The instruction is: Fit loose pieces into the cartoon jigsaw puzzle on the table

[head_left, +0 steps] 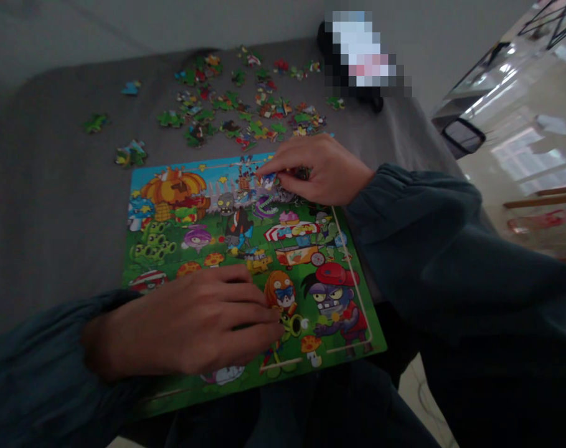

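Note:
A colourful cartoon jigsaw puzzle board (203,211) lies on the grey surface close to my body, slightly turned. My left hand (189,320) rests palm down across its lower left part, fingers stretched out, hiding the picture beneath. At the upper right of the board, the thumb and forefinger of my right hand (317,168) are pinched together on a small blue-and-white puzzle piece (269,181). That piece is at the board's picture surface; whether it is seated or just above cannot be told. The hand covers the board's upper right corner.
Many loose puzzle pieces (231,102) are scattered beyond the board, with a few apart at the left, such as a green piece (96,122). A dark stand with a blurred-out screen (362,50) is at the back right. The grey cloth surface (68,205) ends at the right above a shiny floor.

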Demonstrator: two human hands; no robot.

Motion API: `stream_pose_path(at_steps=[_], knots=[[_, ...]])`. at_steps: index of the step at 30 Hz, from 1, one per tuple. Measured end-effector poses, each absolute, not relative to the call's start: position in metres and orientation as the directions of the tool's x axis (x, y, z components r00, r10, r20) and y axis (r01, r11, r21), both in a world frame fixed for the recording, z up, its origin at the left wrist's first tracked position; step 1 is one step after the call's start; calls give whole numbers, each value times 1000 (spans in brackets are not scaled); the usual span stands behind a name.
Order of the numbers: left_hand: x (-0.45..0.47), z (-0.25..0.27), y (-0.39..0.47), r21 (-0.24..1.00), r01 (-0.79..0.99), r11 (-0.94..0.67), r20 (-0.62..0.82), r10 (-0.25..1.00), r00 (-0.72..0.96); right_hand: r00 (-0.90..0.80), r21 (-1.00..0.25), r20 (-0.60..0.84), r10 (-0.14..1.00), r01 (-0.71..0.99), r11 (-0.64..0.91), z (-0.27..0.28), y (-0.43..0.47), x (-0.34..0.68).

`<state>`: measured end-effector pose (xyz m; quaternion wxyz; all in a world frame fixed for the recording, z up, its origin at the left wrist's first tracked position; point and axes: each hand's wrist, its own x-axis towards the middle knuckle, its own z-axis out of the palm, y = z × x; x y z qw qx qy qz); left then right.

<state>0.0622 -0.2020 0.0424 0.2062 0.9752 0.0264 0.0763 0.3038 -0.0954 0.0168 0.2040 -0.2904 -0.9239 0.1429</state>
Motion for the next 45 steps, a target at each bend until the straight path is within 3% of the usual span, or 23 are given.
stream_pose_path(at_steps=[16,27,37,45], knots=[[63,37,-202,599,-28,-801,105,44,993,-752,-345,324,575,472,811,18,-97,304],[63,29,-205,521,119,-845,38,162,986,-750,-355,298,590,486,798,18,-96,304],[66,30,-207,536,148,-831,4,178,984,-750,-379,299,590,474,795,19,-99,302],[59,38,-195,567,172,-805,50,241,969,-724,-494,330,606,414,764,20,-102,302]])
